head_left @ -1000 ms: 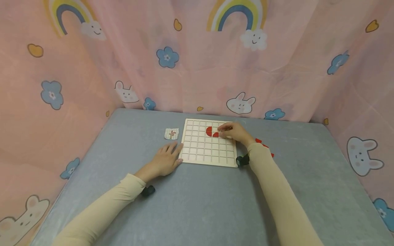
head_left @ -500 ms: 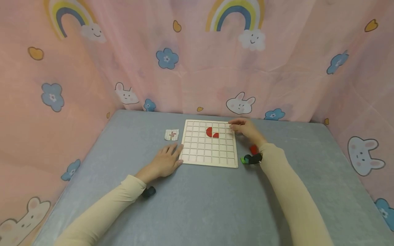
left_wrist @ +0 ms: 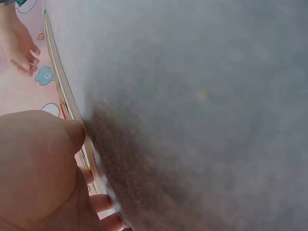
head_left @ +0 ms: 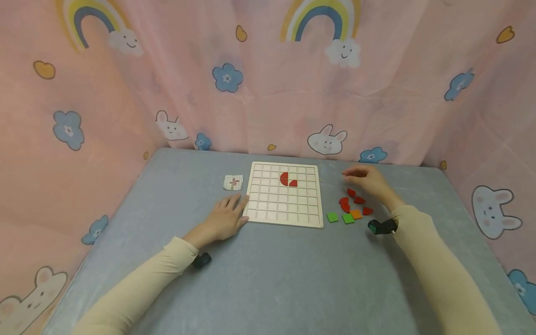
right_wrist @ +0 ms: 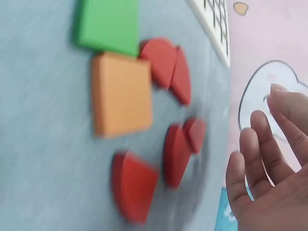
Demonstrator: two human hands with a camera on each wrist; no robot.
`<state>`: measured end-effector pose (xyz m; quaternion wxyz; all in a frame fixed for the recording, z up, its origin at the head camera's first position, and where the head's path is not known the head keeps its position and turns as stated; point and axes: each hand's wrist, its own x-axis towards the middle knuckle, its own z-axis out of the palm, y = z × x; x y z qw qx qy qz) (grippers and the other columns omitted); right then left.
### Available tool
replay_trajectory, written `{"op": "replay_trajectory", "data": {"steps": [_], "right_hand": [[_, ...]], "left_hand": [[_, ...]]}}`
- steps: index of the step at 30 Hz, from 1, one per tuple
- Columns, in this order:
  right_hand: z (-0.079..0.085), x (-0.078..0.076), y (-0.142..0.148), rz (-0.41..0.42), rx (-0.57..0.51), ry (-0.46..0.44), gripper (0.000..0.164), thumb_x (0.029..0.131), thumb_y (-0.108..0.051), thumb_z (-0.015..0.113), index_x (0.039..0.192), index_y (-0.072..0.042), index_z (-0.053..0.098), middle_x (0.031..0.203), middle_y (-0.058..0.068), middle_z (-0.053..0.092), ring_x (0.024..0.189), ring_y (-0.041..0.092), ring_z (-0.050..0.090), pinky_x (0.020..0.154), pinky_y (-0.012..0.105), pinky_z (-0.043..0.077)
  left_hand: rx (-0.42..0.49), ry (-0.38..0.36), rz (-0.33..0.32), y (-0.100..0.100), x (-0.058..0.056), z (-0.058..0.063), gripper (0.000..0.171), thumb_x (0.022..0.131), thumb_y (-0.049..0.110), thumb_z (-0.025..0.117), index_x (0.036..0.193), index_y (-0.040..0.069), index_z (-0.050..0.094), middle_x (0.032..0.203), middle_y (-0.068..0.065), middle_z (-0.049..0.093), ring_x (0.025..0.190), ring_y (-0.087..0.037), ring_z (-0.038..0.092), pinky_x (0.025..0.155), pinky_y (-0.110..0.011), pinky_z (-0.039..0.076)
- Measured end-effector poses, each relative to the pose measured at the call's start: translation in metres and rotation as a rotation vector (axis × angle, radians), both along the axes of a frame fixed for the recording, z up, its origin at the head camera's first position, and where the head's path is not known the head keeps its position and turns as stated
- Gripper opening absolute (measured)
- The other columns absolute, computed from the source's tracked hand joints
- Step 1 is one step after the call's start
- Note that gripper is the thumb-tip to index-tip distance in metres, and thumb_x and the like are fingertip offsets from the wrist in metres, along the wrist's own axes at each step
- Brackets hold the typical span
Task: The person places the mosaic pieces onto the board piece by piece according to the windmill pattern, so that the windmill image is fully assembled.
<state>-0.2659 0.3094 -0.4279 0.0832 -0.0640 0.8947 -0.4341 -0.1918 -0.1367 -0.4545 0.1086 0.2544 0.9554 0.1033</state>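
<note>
A pale wooden grid board [head_left: 284,209] lies on the table, with red quarter-circle pieces [head_left: 284,178] set in a few of its upper squares. My left hand [head_left: 222,217] rests flat beside it, thumb and fingertips at its left edge. In the left wrist view, that hand's thumb [left_wrist: 74,134] touches the board's side. To the right of the board, my right hand [head_left: 368,182] hovers with fingers loosely bent and nothing between them. Below it lie several loose red quarter-circle pieces [head_left: 359,200], two green squares [head_left: 332,217] and an orange square [head_left: 356,214].
A small card [head_left: 233,182] printed with a grid and a pinwheel-like figure lies left of the board. Pink patterned curtain [head_left: 268,93] hangs behind the grey table [head_left: 268,279] and along both its sides. A dark camera [head_left: 382,226] sits on the right wrist.
My right hand has moved off the board to the right, uncovering the board's right side and the loose coloured pieces. The left hand and the red pieces on the board have stayed put.
</note>
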Motion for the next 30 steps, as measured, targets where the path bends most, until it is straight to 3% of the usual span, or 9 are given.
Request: {"op": "replay_trajectory", "data": {"steps": [3,10,17,30], "right_hand": [[-0.002,0.004,0.010,0.005,0.033,0.004,0.041,0.108,-0.025,0.065,0.138,0.004,0.065,0.143,0.026,0.062,0.127,0.037,0.056,0.110,0.051,0.043],[-0.007,0.013,0.023,0.035,0.113,0.008,0.039,0.107,-0.022,0.067,0.135,0.005,0.067,0.136,0.026,0.068,0.114,0.028,0.064,0.097,0.033,0.048],[-0.009,0.026,0.023,0.031,0.129,-0.042,0.042,0.106,-0.028,0.069,0.136,0.001,0.068,0.138,0.024,0.065,0.117,0.035,0.060,0.094,0.038,0.048],[-0.017,0.044,0.043,0.049,0.179,0.034,0.039,0.103,-0.023,0.073,0.130,0.005,0.070,0.132,0.028,0.068,0.119,0.043,0.063,0.095,0.045,0.050]], "left_hand": [[-0.009,-0.002,0.006,0.001,0.000,0.001,0.065,0.115,0.031,0.045,0.167,-0.001,0.024,0.169,-0.032,0.025,0.154,-0.051,0.027,0.123,-0.065,0.026],[-0.015,0.000,0.013,0.001,-0.002,-0.001,0.065,0.115,0.031,0.045,0.167,-0.001,0.024,0.169,-0.031,0.025,0.155,-0.052,0.026,0.122,-0.065,0.027],[-0.028,-0.017,0.020,0.002,0.000,0.005,0.065,0.115,0.032,0.044,0.168,0.000,0.023,0.170,-0.031,0.024,0.156,-0.051,0.025,0.123,-0.065,0.026],[-0.033,-0.031,0.013,0.001,-0.002,0.000,0.067,0.115,0.034,0.044,0.168,0.000,0.021,0.170,-0.031,0.022,0.156,-0.051,0.024,0.124,-0.064,0.025]]}}
